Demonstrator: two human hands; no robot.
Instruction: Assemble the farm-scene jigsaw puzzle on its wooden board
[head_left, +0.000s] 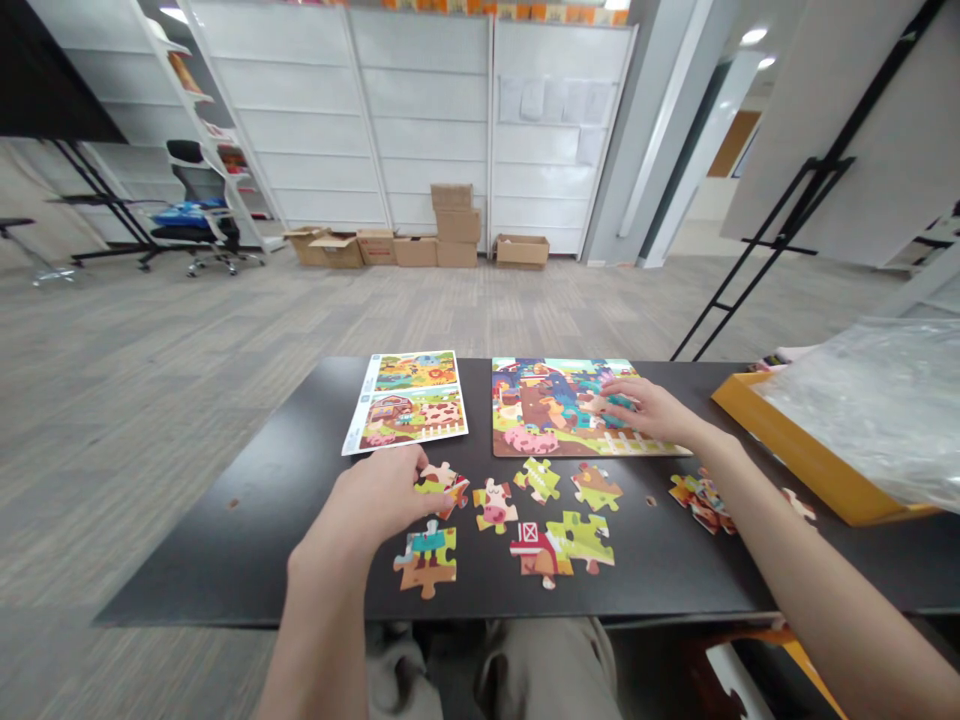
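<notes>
My left hand point(381, 492) rests at the table's left side, with thumb and fingers closed on a jigsaw piece point(444, 484) showing a cow's patches and red. Around it lie several loose pieces: a blue-and-brown piece point(427, 557), a cow-face piece point(495, 504), a green fence piece point(537, 480) and a brown-and-green piece point(597, 486). A red barn piece point(538, 552) touches a green piece point(586, 540). Over the right half of the puzzle board point(529, 440), my right hand point(646, 408) has its fingers stretched out and apart. Its fingertips hide part of the board's picture.
A printed picture sheet point(412, 405) lies left of the board on the black table point(247, 500). More pieces point(703, 500) are heaped beside my right forearm. A yellow box point(814, 450) with clear plastic wrap point(874, 410) stands at the right. Cardboard boxes point(454, 235) line the far wall.
</notes>
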